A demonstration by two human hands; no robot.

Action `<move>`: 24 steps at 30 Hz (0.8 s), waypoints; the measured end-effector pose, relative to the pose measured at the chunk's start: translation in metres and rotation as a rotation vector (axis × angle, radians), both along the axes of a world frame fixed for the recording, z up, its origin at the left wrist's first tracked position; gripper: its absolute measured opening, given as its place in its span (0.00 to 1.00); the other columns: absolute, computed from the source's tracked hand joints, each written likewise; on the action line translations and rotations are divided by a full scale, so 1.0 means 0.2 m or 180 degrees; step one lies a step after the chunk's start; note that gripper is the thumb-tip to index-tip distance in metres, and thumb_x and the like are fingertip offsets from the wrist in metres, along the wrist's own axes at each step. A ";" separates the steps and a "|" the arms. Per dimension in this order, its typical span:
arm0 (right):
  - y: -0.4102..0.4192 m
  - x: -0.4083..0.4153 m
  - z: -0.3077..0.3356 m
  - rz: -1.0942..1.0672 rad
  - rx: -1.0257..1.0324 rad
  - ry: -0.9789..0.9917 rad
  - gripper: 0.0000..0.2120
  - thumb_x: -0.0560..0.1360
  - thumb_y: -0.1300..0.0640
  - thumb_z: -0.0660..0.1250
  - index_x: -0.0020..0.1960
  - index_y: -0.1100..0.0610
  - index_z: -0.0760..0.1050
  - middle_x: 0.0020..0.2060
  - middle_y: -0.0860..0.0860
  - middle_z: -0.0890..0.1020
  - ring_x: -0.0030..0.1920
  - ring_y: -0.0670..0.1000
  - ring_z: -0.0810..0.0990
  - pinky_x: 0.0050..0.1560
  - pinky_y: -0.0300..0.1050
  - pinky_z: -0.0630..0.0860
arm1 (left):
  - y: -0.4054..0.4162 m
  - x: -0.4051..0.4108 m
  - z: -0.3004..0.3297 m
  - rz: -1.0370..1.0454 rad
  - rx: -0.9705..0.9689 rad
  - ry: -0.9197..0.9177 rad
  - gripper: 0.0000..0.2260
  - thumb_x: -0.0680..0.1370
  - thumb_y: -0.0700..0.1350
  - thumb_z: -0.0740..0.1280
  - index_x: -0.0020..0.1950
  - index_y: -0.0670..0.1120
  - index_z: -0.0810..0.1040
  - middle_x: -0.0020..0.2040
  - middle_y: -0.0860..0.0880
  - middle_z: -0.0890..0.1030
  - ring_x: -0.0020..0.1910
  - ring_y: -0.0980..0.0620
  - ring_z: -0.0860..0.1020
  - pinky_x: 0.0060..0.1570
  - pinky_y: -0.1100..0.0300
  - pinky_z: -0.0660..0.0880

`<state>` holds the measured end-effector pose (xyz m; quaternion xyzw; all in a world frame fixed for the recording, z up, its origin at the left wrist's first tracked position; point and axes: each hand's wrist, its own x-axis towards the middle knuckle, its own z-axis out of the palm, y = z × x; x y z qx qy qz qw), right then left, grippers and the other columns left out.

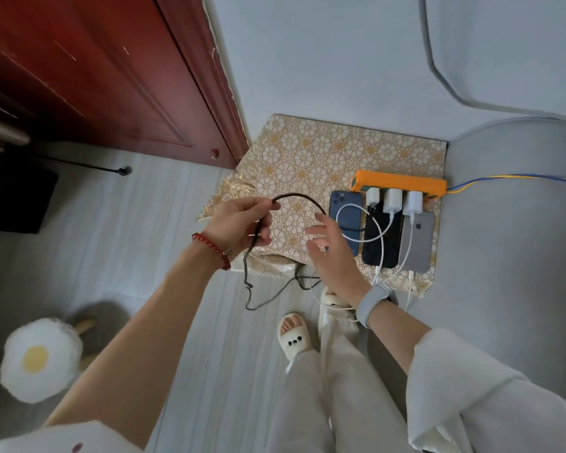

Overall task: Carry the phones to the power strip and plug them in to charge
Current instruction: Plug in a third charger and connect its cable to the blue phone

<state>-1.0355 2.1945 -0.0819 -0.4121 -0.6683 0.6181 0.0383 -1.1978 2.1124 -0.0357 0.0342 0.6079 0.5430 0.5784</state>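
Just right of the right hand [332,253], three phones lie side by side on a gold-patterned cloth [307,152]: a blue phone [342,207], a black phone [381,243] and a silver phone [417,241]. Beyond them, touching their top ends, sits the orange power strip [402,183] with three white chargers [393,200] plugged in.

White cables [381,230] run from the chargers; two reach the bottom ends of the black and silver phones. Whether the blue phone is connected: cannot tell, the right hand covers its lower end.

Left hand [239,225]: closed in a pinch on a dark braided cable [294,199], which arcs from its fingers across to the right hand and also hangs down below the left hand to the floor.

Right hand: open, fingers spread and loosely curved, holding nothing that shows; the cable's arc ends at or behind its fingertips, contact unclear.

Judgement: carrying is done; the step in hand is cabling, probably the blue phone. Next move calls for finding the dark cable's connector end, taking it in the right hand, and lining it up with the phone's port without dragging the neighbouring white cables loose.
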 end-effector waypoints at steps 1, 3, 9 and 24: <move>-0.01 -0.01 0.02 0.0046 -0.0081 0.0045 0.23 0.77 0.63 0.58 0.70 0.55 0.57 0.61 0.51 0.73 0.57 0.50 0.74 0.49 0.35 0.72 | 0.01 0.01 0.02 0.0020 0.0118 -0.0283 0.08 0.77 0.38 0.59 0.46 0.40 0.77 0.27 0.52 0.75 0.23 0.56 0.72 0.26 0.64 0.74; -0.04 -0.01 0.05 0.0468 -0.0285 0.0079 0.23 0.77 0.64 0.57 0.70 0.56 0.58 0.66 0.51 0.69 0.63 0.47 0.70 0.61 0.42 0.70 | 0.03 0.03 0.04 0.0149 0.0323 -0.0780 0.08 0.77 0.37 0.58 0.49 0.40 0.77 0.29 0.51 0.76 0.25 0.57 0.73 0.28 0.64 0.75; -0.20 0.04 0.06 0.1721 -0.0828 -0.0254 0.10 0.77 0.62 0.58 0.55 0.63 0.74 0.53 0.58 0.81 0.49 0.54 0.80 0.52 0.46 0.76 | 0.09 0.01 0.04 0.1018 0.0399 -0.1233 0.08 0.78 0.38 0.58 0.49 0.38 0.75 0.31 0.50 0.79 0.31 0.56 0.79 0.38 0.60 0.80; 0.33 0.05 0.22 -0.0860 0.0386 0.0296 0.11 0.76 0.58 0.63 0.47 0.65 0.80 0.36 0.59 0.83 0.38 0.52 0.81 0.47 0.54 0.80 | 0.20 0.47 -0.13 -0.1255 -0.0299 0.1620 0.07 0.78 0.40 0.58 0.48 0.45 0.76 0.40 0.52 0.79 0.46 0.46 0.78 0.49 0.57 0.76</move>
